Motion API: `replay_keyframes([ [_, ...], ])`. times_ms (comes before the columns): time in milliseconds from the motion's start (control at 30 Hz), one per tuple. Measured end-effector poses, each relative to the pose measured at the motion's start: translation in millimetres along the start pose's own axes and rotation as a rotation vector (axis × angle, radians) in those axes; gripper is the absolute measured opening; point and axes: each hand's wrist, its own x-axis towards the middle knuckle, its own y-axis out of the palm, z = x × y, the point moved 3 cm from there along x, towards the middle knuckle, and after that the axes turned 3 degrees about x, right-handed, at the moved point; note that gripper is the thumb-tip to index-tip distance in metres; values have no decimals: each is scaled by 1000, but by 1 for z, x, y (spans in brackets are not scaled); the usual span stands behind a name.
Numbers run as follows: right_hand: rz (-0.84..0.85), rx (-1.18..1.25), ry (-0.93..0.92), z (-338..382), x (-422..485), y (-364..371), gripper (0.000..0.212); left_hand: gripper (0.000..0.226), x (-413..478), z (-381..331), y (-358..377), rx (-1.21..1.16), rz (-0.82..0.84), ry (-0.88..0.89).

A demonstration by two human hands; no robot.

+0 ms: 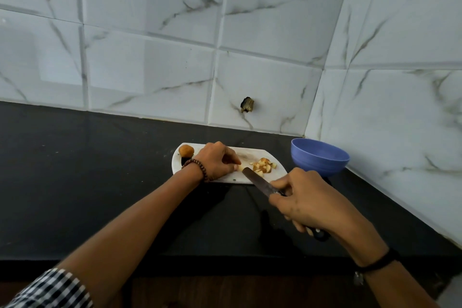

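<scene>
My left hand (pixel 217 160) pinches a small fruit piece (pixel 240 168) mid cutting board (pixel 250 154); my right hand (pixel 303 201) grips the knife (pixel 257 181), its tip just beside the piece. If the piece slips, the edge nicks me.

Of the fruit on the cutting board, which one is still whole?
The round brown fruit at the left end of the board. The rest is cut: a piece the left hand holds and chunks piled by the knife tip.

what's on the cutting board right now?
On the board: a pile of chopped pieces, a whole brown fruit at its left end, and a pale piece held by the left hand, with the knife tip beside it. The hand covers the board's middle; anything beneath is hidden.
</scene>
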Motion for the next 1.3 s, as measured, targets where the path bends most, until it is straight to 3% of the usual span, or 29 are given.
replay_keyframes([
  [233, -143, 154, -56, -9, 3, 3, 46, 21, 2, 4, 2, 9, -42, 20],
  [500, -118, 106, -107, 10, 20, 24, 44, 24, 1, 10, -8, -8, -221, -71],
  [700, -152, 95, -32, -6, 35, 18, 45, 20, 0, 20, -23, 71, -301, -126],
  [900, -180, 123, 24, -24, 36, 9, 47, 28, -6, 40, -42, 206, -475, -365],
  [1133, -183, 126, -47, -22, 38, 18, 47, 30, -11, 59, -38, 303, -324, -561],
  [1300, -187, 146, -5, -28, 42, 14, 48, 27, -11, 58, -32, 338, -240, -604],
])
